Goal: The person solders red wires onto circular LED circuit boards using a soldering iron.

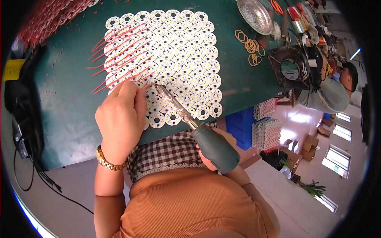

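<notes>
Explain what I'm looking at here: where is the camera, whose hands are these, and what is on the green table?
This is one view from a wide fisheye camera worn on a person's head, looking down, so straight edges bend near the rim. No machine is involved: the two bare hands belong to the wearer. The left hand, with a gold wristwatch, rests on a panel of round white circuit boards lying on the green table. Thin red wires stick out from the boards on its left side. The right hand holds a soldering iron, its tip at the boards near the left fingers. Farther off lie rubber bands, a metal dish and a small fan. Another person sits at the right.
</notes>
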The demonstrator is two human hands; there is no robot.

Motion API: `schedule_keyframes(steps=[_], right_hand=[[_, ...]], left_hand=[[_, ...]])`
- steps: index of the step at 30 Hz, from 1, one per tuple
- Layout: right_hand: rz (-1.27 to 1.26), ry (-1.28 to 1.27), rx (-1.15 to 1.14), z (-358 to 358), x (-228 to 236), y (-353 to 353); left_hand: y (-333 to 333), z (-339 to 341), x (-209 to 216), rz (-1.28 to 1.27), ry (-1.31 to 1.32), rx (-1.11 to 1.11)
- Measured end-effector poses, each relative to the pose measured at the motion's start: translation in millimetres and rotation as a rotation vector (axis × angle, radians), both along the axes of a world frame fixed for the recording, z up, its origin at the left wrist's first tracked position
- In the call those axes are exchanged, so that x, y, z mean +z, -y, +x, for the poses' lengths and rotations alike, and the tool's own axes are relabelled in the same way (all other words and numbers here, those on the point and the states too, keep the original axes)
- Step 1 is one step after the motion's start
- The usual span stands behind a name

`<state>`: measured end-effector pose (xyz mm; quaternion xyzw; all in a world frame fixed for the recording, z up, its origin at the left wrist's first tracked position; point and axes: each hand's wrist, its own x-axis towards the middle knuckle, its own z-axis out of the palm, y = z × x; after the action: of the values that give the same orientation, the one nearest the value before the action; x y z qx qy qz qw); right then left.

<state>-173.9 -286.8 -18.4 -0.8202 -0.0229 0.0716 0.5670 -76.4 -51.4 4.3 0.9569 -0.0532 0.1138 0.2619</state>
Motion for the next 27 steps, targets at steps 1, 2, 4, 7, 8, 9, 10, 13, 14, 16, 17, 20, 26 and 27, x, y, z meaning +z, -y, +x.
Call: schedule_keyframes(steps=[1, 2, 4, 7, 8, 9, 10, 13, 14, 16, 17, 20, 26, 27], right_hand=[[-0.001, 0.000, 0.002, 0, 4, 1], [0.014, -0.075, 0.028, 5, 15, -2], [0.027, -0.151, 0.047, 13, 38, -10], [0.212, -0.809, -0.456, 19, 52, -17], [0.012, -0.543, -0.183, 20, 47, -10], [-0.183, -0.270, 0.087, 20, 45, -6], [-0.184, -0.271, 0.085, 20, 47, -7], [-0.149, -0.409, -0.026, 16, 52, -12], [-0.167, -0.341, 0.012, 14, 49, -9], [-0.187, -0.274, 0.048, 10, 42, -5], [-0.205, -0.246, 0.056, 8, 39, -3], [-0.230, -0.324, 0.014, 5, 41, -4], [-0.374, -0.043, 0.187, -15, -7, 15], [-0.255, 0.136, 0.074, -24, -15, 16]], left_hand=[[0, 0, 0, -0.006, 0.003, -0.002], [-1, -1, 0, -0.005, 0.000, 0.003], [-1, 1, -1, -0.011, 0.020, -0.016], [-1, 0, -2, -0.044, 0.006, -0.011], [-2, 0, -2, -0.046, 0.005, -0.013], [-2, 0, -2, -0.061, -0.005, -0.011], [-2, 0, -1, -0.075, -0.015, -0.008], [-3, -1, 1, -0.082, -0.026, -0.032], [-3, -1, 2, -0.084, -0.026, -0.036], [-4, 0, 2, -0.092, -0.058, -0.059], [-5, 0, 2, -0.093, -0.058, -0.061], [-6, 0, 2, -0.089, -0.062, -0.093], [-4, 0, 0, -0.032, -0.052, -0.108], [-3, -1, 0, -0.022, -0.035, -0.109]])
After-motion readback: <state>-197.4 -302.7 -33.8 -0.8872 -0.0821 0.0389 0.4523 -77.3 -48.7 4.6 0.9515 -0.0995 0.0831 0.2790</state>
